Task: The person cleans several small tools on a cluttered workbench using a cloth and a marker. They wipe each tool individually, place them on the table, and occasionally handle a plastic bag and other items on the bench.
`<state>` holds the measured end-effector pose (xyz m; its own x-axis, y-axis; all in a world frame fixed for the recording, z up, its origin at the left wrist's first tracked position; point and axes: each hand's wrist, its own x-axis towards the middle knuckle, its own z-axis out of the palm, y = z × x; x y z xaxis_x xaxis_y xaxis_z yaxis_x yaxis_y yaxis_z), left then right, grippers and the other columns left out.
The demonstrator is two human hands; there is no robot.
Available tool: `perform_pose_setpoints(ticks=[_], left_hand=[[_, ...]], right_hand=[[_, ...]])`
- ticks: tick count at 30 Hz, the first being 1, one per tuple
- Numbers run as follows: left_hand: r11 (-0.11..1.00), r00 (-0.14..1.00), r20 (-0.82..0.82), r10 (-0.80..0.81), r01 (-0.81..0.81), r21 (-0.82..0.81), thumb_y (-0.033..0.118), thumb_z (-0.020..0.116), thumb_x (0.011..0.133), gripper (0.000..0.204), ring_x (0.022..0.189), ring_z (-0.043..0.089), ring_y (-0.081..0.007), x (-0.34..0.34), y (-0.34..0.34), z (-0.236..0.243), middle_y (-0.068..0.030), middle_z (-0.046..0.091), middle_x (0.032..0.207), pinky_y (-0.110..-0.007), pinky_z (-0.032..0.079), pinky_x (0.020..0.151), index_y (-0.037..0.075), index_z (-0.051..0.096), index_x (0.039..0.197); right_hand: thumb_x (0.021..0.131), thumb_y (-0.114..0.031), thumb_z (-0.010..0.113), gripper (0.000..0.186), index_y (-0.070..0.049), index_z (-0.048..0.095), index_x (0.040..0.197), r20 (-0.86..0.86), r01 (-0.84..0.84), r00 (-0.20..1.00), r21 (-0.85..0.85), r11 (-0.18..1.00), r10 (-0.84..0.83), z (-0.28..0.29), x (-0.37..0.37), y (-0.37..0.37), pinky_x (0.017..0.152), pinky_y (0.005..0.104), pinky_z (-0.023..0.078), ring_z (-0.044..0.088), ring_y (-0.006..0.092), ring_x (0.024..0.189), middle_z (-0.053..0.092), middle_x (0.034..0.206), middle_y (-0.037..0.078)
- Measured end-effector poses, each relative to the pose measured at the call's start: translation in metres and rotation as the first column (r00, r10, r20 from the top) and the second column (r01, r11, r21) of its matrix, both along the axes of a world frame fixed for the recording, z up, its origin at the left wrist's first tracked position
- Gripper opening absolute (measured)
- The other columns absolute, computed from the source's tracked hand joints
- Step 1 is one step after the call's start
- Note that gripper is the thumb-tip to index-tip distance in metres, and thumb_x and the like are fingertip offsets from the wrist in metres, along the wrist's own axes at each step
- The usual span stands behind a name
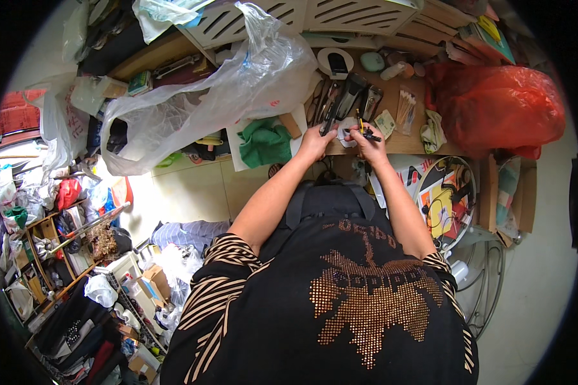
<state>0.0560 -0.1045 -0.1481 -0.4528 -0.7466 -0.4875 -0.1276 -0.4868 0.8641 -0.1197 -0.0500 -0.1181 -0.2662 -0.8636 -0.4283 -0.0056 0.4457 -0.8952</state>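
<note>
Both my hands are at the near edge of a wooden desk. My left hand is closed around a slim black pen-like thing that points away from me. Close beside it, my right hand grips a small black-and-yellow pen-like thing; its exact kind is too small to tell. A small whitish piece shows between the hands. Just beyond lie a black handheld device, a second dark device and several slim dark tools.
A large clear plastic bag spreads over the desk's left side, near a green cloth. To the right are cotton swabs, a crumpled cloth and a bulky red plastic bag. Crowded shelves fill the far left.
</note>
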Motion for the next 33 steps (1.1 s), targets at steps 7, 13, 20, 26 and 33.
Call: perform_pose_setpoints(ticks=[7,13,20,26,33], left_hand=[[1.0,1.0,-0.009,-0.005,0.005,-0.003,0.027,0.064,0.088,0.029,0.036,0.043,-0.0087,0.0,-0.001,0.001,0.0019,0.052,0.058,-0.025,0.034,0.033,0.013,0.066,0.113],[1.0,0.999,0.035,-0.014,0.014,0.006,0.027,0.064,0.087,0.027,0.037,0.043,-0.0086,0.0,-0.002,-0.003,0.0019,0.053,0.06,-0.025,0.034,0.034,0.012,0.066,0.109],[1.0,1.0,0.005,0.003,-0.003,0.01,0.026,0.065,0.086,0.024,0.036,0.043,-0.0088,-0.001,-0.002,-0.011,0.002,0.053,0.061,-0.026,0.033,0.034,0.01,0.067,0.104],[1.0,0.999,-0.038,0.024,-0.024,0.017,0.029,0.067,0.085,0.027,0.037,0.042,-0.0089,0.0,-0.001,-0.002,0.002,0.051,0.059,-0.026,0.033,0.035,0.009,0.065,0.102],[0.999,1.0,-0.018,0.014,-0.014,0.051,0.022,0.065,0.087,0.026,0.036,0.043,-0.0096,0.001,-0.003,0.004,0.0004,0.055,0.06,-0.027,0.035,0.035,0.008,0.067,0.108]], right_hand=[[0.087,-0.019,0.063,0.019,-0.003,0.062,0.096,-0.033,0.002,0.999,-0.197,0.98,-0.009,-0.012,-0.005,0.003,0.038,0.0207,0.032,0.043,0.0057,0.042,0.069,0.077,0.006],[0.088,-0.018,0.063,0.023,-0.004,0.059,0.105,0.117,0.126,0.985,-0.007,0.992,-0.124,0.023,-0.005,0.009,0.037,0.019,0.031,0.041,0.0044,0.041,0.069,0.084,0.009],[0.094,-0.01,0.055,0.025,-0.006,0.05,0.117,0.58,0.221,0.807,-0.124,0.967,-0.11,0.071,0.007,0.018,0.035,0.0194,0.028,0.033,0.0035,0.037,0.066,0.095,0.009],[0.093,-0.011,0.056,0.025,-0.004,0.051,0.116,0.713,0.239,0.701,-0.269,0.933,0.026,0.112,0.019,0.019,0.034,0.0198,0.029,0.035,0.0041,0.036,0.066,0.089,0.009],[0.092,-0.015,0.058,0.025,-0.006,0.053,0.115,0.664,0.184,0.733,-0.403,0.896,0.148,0.139,0.035,0.021,0.033,0.0204,0.025,0.033,0.0046,0.035,0.066,0.085,0.008]])
